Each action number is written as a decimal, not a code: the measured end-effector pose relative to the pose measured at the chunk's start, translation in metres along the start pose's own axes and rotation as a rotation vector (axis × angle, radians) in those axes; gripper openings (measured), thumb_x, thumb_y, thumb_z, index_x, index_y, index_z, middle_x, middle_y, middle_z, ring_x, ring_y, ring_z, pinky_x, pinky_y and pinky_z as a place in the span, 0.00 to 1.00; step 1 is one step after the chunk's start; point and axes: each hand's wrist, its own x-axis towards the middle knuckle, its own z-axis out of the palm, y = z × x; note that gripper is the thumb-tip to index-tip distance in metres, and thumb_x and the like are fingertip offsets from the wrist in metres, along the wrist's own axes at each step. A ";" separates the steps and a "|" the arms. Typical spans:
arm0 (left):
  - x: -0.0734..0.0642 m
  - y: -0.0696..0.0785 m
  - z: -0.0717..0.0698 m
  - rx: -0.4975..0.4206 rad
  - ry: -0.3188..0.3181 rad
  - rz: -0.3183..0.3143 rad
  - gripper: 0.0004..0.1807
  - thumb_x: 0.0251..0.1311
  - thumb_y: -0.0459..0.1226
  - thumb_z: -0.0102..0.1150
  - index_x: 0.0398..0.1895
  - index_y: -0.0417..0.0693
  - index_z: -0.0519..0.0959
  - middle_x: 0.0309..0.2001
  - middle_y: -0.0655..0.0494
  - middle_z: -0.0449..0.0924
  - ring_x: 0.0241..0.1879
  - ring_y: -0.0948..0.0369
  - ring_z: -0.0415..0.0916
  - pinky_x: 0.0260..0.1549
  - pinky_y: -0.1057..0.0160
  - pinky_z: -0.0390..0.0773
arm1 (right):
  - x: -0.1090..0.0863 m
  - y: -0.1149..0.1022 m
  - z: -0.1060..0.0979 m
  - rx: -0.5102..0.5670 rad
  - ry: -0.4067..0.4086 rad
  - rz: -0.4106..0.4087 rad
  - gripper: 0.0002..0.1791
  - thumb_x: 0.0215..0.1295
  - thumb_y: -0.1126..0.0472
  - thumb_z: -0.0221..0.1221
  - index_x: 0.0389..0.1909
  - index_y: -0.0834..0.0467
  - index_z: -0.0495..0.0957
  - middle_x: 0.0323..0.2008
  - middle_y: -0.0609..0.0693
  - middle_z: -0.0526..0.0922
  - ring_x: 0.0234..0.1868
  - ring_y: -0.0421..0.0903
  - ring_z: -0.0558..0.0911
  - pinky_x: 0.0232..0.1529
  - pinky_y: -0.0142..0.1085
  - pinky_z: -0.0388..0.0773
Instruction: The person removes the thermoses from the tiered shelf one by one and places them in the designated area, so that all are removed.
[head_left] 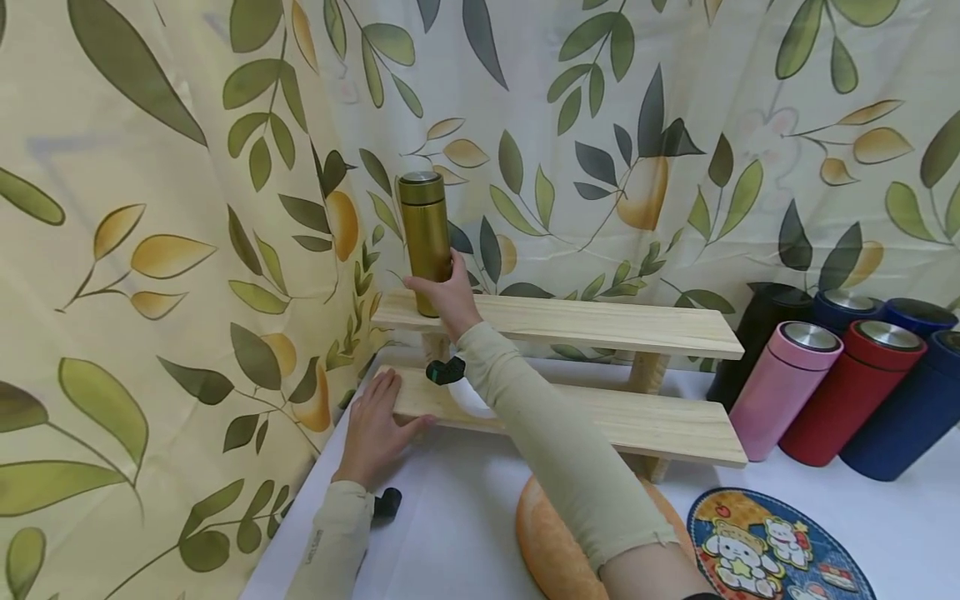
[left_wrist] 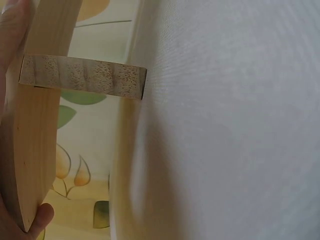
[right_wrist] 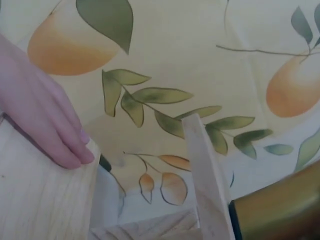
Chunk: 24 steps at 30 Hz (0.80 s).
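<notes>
A gold thermos bottle (head_left: 424, 221) stands upright at the left end of the upper board (head_left: 570, 321) of a two-tier wooden shelf. Low on its body, my right hand (head_left: 447, 293) grips it, thumb on the left and fingers on the far right side. In the right wrist view the bottle (right_wrist: 280, 205) has its dark base rim against the board (right_wrist: 207, 180). My left hand (head_left: 377, 425) holds the left end of the lower board (head_left: 637, 414), fingers over the top and thumb along the front edge. A wooden support (left_wrist: 82, 75) shows under that board.
Pink (head_left: 783, 392), red (head_left: 852, 392) and dark blue (head_left: 911, 404) bottles stand at the right, with darker ones behind. A brown oval mat (head_left: 540, 533) and a round cartoon mat (head_left: 772, 542) lie in front. A leaf-patterned curtain (head_left: 525, 100) hangs behind and left.
</notes>
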 end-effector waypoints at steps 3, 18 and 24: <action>-0.002 0.001 0.001 -0.003 0.001 -0.001 0.61 0.60 0.70 0.68 0.81 0.33 0.63 0.82 0.39 0.58 0.83 0.43 0.51 0.76 0.34 0.56 | 0.001 0.005 -0.003 -0.005 0.003 0.022 0.51 0.66 0.62 0.72 0.84 0.55 0.55 0.75 0.57 0.67 0.71 0.55 0.70 0.75 0.49 0.66; -0.001 0.003 0.000 -0.003 -0.001 -0.007 0.62 0.60 0.71 0.67 0.82 0.33 0.61 0.83 0.40 0.57 0.83 0.44 0.49 0.76 0.34 0.54 | 0.008 0.005 -0.013 0.000 0.003 0.079 0.42 0.65 0.68 0.71 0.74 0.59 0.59 0.69 0.61 0.70 0.67 0.59 0.73 0.72 0.51 0.68; -0.001 0.002 0.000 -0.016 0.006 -0.013 0.63 0.59 0.71 0.67 0.82 0.34 0.61 0.83 0.40 0.56 0.83 0.44 0.49 0.76 0.34 0.53 | 0.008 0.008 -0.014 -0.016 0.010 0.068 0.42 0.61 0.68 0.72 0.71 0.59 0.59 0.66 0.61 0.70 0.64 0.59 0.74 0.71 0.51 0.69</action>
